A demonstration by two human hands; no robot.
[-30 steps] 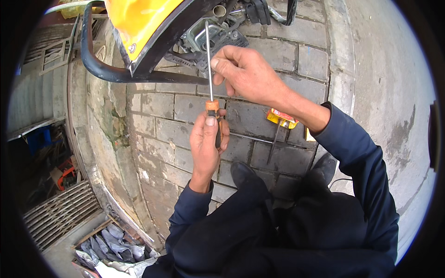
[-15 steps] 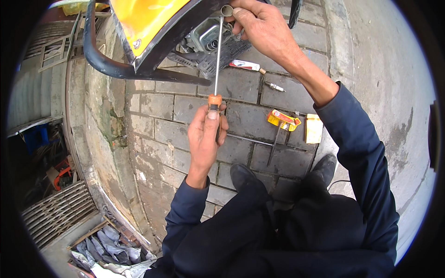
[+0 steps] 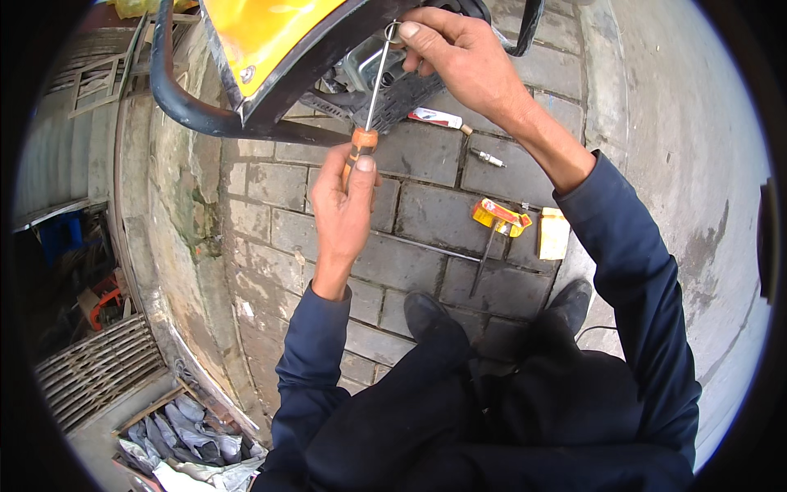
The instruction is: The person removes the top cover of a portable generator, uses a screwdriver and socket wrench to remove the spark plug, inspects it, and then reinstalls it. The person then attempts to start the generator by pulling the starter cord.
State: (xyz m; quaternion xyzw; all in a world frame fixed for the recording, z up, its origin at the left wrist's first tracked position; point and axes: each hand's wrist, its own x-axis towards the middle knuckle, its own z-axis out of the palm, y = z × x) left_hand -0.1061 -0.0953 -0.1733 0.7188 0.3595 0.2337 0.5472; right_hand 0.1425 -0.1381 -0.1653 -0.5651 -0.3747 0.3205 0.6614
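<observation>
Left hand [image 3: 344,209] has risen, tilting the screwdriver [image 3: 364,141] toward the right hand [image 3: 475,66].

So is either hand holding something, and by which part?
The left hand holds a screwdriver by its handle; the right hand is at a metal tube, its grip unclear.

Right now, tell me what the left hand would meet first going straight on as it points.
The screwdriver in the left hand leads; its tip would probably meet the round metal rim beside the right hand first, though depth is unclear.
</observation>
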